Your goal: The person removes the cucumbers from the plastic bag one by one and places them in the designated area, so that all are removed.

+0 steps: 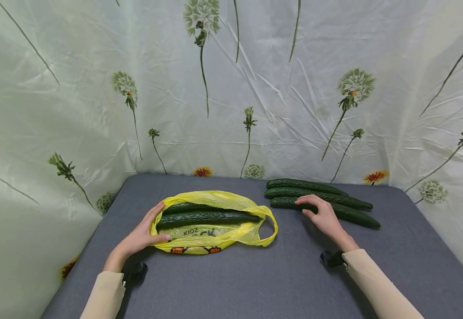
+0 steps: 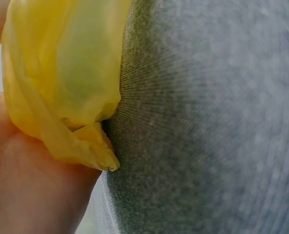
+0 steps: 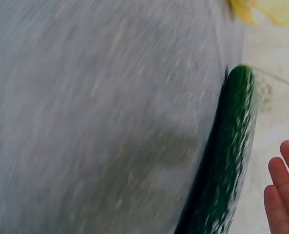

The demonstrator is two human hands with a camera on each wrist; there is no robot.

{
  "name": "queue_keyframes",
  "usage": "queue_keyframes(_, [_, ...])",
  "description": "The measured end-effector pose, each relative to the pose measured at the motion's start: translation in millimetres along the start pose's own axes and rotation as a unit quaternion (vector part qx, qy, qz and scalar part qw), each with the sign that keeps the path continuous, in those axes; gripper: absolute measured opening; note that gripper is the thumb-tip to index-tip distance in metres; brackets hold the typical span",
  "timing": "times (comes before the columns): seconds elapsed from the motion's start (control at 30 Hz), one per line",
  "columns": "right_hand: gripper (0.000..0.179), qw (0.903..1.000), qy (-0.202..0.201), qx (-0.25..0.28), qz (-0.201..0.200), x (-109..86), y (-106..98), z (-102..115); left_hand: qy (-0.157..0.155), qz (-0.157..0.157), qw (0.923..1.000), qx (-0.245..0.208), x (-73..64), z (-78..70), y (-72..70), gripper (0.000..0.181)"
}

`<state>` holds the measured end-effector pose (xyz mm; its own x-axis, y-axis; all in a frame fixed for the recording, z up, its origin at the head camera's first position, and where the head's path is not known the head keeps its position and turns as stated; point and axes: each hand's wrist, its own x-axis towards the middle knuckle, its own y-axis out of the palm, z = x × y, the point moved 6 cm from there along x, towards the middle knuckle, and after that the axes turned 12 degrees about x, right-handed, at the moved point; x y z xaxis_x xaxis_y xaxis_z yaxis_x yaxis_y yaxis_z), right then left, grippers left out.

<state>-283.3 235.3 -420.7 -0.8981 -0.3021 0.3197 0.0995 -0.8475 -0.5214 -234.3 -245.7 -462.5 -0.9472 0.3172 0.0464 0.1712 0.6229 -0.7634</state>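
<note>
In my head view, the right hand [image 1: 322, 216] is the nearer one to the front cucumber [image 1: 356, 215]; it lies right under the fingers, long axis running left to right, right end angled toward me, two more cucumbers [image 1: 315, 193] behind. My left hand [image 1: 140, 235] spreads wide at the left end of the bag [image 1: 215, 248], which lies left of the right hand. My left wrist view shows the bag against the palm; fingertips I can't tell. In my right wrist view, the fingers are loose, holding nothing, beside the cucumber.
</note>
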Motion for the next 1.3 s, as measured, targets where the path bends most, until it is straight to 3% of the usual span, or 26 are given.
queue_keyframes(0.6, [0.029,0.9929,-0.069,0.083,0.050,11.3,50,46,-0.002,-0.001,1.0000,0.000,2.6,-0.2,0.1,0.095])
queue_keyframes(0.93, [0.021,0.9796,-0.102,0.129,0.116,12.5,80,104,-0.005,-0.001,1.0000,-0.003,2.7,-0.6,-0.2,0.096])
queue_keyframes(1.3, [0.026,0.9727,-0.106,0.140,0.152,12.7,103,112,-0.004,-0.001,1.0000,-0.002,0.8,-0.6,-1.0,0.096])
